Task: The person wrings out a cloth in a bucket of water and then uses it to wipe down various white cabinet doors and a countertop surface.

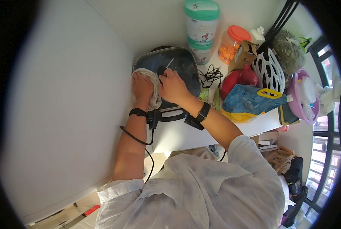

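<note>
A square dark pan with a rim-edged, glass-like lid stands against the wall, its black handle toward me. My left hand lies flat, fingers stretched, on a crumpled beige cloth over the lid's left side. My right hand is closed at the middle of the lid, by a black rounded piece. A thin pale rod points up and right from its fingers. Whether rod and black piece are one thing, I cannot tell.
Right of the pan are a black cable, stacked tubs, an orange-lidded jar, a blue and yellow bag, a white helmet and a purple basin. The wall rises close on the left.
</note>
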Tool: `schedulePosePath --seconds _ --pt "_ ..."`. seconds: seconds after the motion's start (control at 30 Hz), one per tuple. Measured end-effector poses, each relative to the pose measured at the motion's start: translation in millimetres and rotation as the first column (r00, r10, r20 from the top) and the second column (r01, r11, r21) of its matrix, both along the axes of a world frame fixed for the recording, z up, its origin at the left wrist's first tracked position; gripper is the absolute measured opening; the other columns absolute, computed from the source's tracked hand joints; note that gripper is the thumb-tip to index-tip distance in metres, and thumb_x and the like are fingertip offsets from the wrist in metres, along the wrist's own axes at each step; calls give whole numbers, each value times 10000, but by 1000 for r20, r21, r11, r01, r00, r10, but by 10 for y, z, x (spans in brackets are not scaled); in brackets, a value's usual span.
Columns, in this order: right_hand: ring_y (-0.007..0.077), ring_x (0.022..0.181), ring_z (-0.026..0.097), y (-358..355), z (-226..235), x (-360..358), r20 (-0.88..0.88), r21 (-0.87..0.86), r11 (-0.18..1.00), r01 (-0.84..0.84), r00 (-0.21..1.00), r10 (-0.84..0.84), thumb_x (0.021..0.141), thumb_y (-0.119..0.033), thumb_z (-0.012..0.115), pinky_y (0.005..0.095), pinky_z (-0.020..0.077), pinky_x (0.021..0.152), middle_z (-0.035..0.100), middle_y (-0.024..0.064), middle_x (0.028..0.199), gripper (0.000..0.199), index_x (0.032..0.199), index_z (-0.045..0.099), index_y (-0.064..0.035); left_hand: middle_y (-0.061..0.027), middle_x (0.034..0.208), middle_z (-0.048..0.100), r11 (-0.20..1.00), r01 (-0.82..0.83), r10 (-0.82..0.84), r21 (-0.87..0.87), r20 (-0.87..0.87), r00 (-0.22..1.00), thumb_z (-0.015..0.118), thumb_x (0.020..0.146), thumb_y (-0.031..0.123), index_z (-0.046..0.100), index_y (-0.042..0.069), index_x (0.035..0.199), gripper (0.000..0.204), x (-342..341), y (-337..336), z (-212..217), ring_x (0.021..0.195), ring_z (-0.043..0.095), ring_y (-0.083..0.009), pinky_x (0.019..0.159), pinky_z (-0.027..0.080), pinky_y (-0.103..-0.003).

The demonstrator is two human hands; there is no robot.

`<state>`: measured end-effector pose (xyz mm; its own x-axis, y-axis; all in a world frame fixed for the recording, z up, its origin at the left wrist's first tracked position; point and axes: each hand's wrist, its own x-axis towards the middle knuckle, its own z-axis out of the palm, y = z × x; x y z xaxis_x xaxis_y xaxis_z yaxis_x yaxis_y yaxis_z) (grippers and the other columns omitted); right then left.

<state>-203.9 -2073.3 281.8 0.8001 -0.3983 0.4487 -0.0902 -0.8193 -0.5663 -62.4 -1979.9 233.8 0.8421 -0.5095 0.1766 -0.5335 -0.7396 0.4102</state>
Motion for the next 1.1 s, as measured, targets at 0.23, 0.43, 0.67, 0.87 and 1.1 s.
schedulePosePath --seconds 0.23,0.43,0.67,0.87,1.1 --pt "368 876 526 -20 22 31 12 35 999 -20 1000 19 753 -116 619 432 493 748 501 179 983 214 916 614 23 -256 1402 411 947 153 -235 284 283 930 388 967 237 462 -97 1236 435 559 -226 -152 1333 350 -386 1063 364 -449" --pt "358 891 520 -44 79 14 -48 13 1000 -24 999 25 738 -110 634 432 498 726 498 171 979 256 940 612 45 -230 1378 453 744 537 -662 397 332 672 439 929 155 511 -101 1212 388 1186 -743 -256 1300 391 -389 1079 348 -434" --pt "350 916 521 -3 95 49 -106 92 995 -23 994 33 724 -111 647 397 498 775 517 164 1002 321 1002 636 49 -196 1404 448 600 788 -798 138 28 603 444 942 172 497 -41 1300 420 1224 -1122 -121 1303 394 -366 1095 323 -408" --pt "333 926 525 -106 48 -14 -87 85 996 9 996 -1 725 -112 649 391 496 791 523 147 1010 341 1032 646 35 -160 1348 516 668 737 -743 -105 -38 668 469 936 195 516 43 1317 412 901 -1059 2 1256 460 -319 1080 337 -379" --pt "311 928 549 76 170 46 -29 107 994 -35 999 38 725 -122 655 394 510 788 526 132 1014 339 1033 654 18 -215 1406 434 886 444 -463 138 334 821 435 957 232 451 -17 1349 465 1526 -138 -569 1285 388 -392 1093 297 -424"
